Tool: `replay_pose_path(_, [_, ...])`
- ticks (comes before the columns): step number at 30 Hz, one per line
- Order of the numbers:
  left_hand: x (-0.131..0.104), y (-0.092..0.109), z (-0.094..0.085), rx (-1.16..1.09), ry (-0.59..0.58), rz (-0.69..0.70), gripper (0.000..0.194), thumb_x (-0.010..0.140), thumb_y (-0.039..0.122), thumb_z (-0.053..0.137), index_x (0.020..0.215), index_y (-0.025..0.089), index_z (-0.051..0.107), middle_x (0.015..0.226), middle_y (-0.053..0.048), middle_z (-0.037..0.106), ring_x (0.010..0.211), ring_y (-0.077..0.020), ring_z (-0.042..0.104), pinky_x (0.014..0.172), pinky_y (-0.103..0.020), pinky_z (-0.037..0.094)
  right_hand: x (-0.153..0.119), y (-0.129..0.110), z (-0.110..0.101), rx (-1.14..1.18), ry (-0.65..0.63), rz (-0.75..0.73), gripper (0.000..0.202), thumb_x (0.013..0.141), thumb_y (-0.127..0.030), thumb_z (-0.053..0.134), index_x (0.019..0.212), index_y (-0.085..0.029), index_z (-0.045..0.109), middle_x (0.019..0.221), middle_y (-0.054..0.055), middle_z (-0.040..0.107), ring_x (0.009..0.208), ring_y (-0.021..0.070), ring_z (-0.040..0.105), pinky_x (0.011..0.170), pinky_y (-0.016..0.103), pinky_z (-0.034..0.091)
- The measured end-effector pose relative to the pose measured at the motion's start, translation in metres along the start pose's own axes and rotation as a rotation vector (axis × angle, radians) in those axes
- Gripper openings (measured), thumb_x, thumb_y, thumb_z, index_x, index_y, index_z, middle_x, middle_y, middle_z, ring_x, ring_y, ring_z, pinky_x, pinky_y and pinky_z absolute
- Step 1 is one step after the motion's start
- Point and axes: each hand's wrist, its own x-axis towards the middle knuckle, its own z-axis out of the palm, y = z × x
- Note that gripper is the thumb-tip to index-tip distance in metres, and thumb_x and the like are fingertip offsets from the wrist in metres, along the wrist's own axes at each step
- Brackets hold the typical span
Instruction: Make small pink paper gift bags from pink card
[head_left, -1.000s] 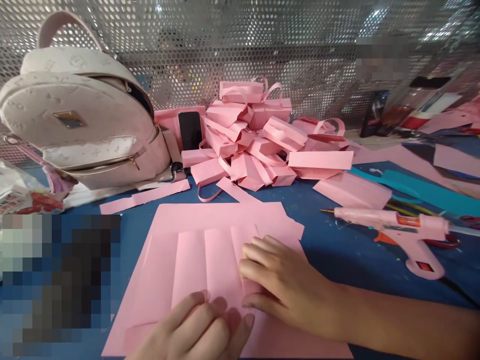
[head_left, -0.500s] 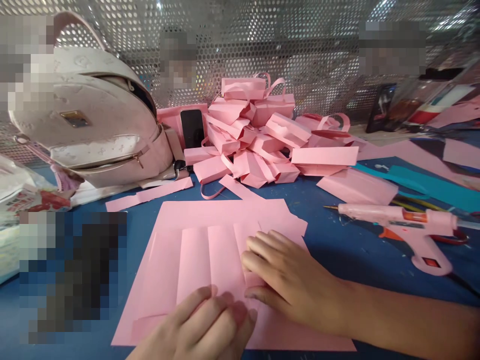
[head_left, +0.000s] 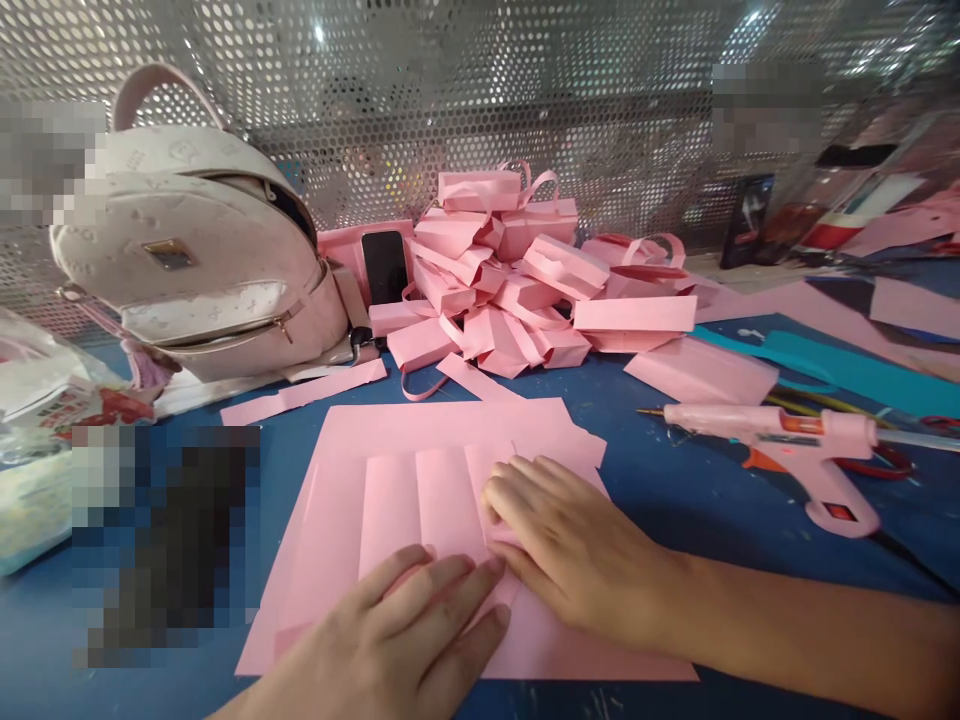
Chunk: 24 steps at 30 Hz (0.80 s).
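Note:
A creased piece of pink paper (head_left: 390, 505) lies on a larger pink sheet (head_left: 360, 425), with upright fold lines across it. My right hand (head_left: 574, 545) has its fingers curled over the paper's right side, closed on the folded edge. Close to its thumb, my left hand (head_left: 409, 630) rests on the lower part of the paper, fingers stretched out and slightly spread. Both hands hide the lower right part of the creased piece.
Pink paper boxes with strips (head_left: 510, 280) are heaped behind the sheets, beside a phone (head_left: 385, 268) and a pale backpack (head_left: 202, 240). A pink glue gun (head_left: 795, 440) lies at right, near teal paper (head_left: 855, 365). A perforated metal panel (head_left: 480, 90) stands behind.
My left hand's fingers have straightened from a curled pose and moved slightly up onto the paper. The right hand stays at the folded edge. The camera view has shifted slightly.

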Motion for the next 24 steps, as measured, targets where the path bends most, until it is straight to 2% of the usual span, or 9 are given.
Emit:
replay_pose_path(3, [0.003, -0.002, -0.002, -0.057, -0.011, -0.010, 0.038, 0.106, 0.019, 0.038, 0.135, 0.018, 0.062, 0.150, -0.010, 0.053, 0.126, -0.0251, 0.056, 0.107, -0.045, 0.050, 0.000, 0.002, -0.006, 0.076, 0.049, -0.028, 0.014, 0.096, -0.017, 0.045, 0.104, -0.016, 0.057, 0.094, 0.008, 0.063, 0.083, 0.0233, 0.052, 0.078, 0.038, 0.042])
replay_pose_path(7, [0.006, -0.002, -0.002, -0.053, 0.057, -0.018, 0.036, 0.105, 0.015, 0.040, 0.130, 0.016, 0.066, 0.138, -0.008, 0.064, 0.120, -0.0243, 0.059, 0.111, -0.047, 0.047, -0.009, 0.005, -0.019, 0.055, 0.144, -0.262, 0.023, 0.105, -0.022, 0.043, 0.099, -0.020, 0.065, 0.077, 0.001, 0.060, 0.071, 0.0187, 0.048, 0.068, 0.033, 0.035])
replay_pose_path(10, [0.006, -0.002, 0.001, -0.064, 0.070, -0.020, 0.035, 0.105, 0.016, 0.041, 0.130, 0.017, 0.066, 0.138, -0.007, 0.064, 0.122, -0.0234, 0.059, 0.116, -0.047, 0.043, -0.022, 0.006, -0.027, 0.042, 0.094, -0.348, 0.035, 0.108, -0.028, 0.037, 0.096, -0.021, 0.069, 0.071, 0.000, 0.061, 0.065, 0.0176, 0.045, 0.061, 0.034, 0.031])
replay_pose_path(13, [0.003, -0.003, 0.005, -0.074, 0.049, -0.015, 0.034, 0.104, 0.017, 0.043, 0.130, 0.018, 0.065, 0.142, -0.006, 0.060, 0.126, -0.0232, 0.057, 0.117, -0.048, 0.041, -0.034, 0.011, -0.030, 0.068, 0.037, -0.306, 0.040, 0.109, -0.030, 0.031, 0.109, -0.021, 0.070, 0.076, 0.001, 0.067, 0.066, 0.0180, 0.049, 0.061, 0.035, 0.032])
replay_pose_path(16, [0.002, -0.004, 0.007, -0.060, 0.044, -0.008, 0.032, 0.104, 0.018, 0.046, 0.129, 0.020, 0.065, 0.146, -0.006, 0.057, 0.127, -0.0229, 0.057, 0.118, -0.050, 0.040, -0.041, 0.019, -0.029, 0.092, 0.019, -0.197, 0.035, 0.107, -0.026, 0.036, 0.111, -0.023, 0.071, 0.075, 0.002, 0.068, 0.067, 0.0181, 0.052, 0.060, 0.033, 0.034])
replay_pose_path(20, [0.003, -0.004, 0.009, -0.049, 0.075, -0.020, 0.030, 0.104, 0.021, 0.048, 0.128, 0.022, 0.067, 0.147, -0.005, 0.056, 0.123, -0.0220, 0.059, 0.117, -0.049, 0.042, -0.045, 0.031, -0.026, 0.084, 0.069, -0.080, 0.034, 0.105, -0.022, 0.039, 0.105, -0.024, 0.074, 0.074, 0.003, 0.071, 0.068, 0.0188, 0.058, 0.062, 0.031, 0.042])
replay_pose_path(24, [0.005, -0.004, 0.007, -0.061, 0.075, -0.022, 0.031, 0.104, 0.018, 0.048, 0.127, 0.020, 0.067, 0.143, -0.006, 0.059, 0.123, -0.0226, 0.060, 0.117, -0.049, 0.043, -0.046, 0.037, -0.024, 0.038, 0.120, -0.057, 0.040, 0.105, -0.018, 0.034, 0.110, -0.022, 0.073, 0.081, 0.005, 0.077, 0.069, 0.0190, 0.063, 0.062, 0.032, 0.047])
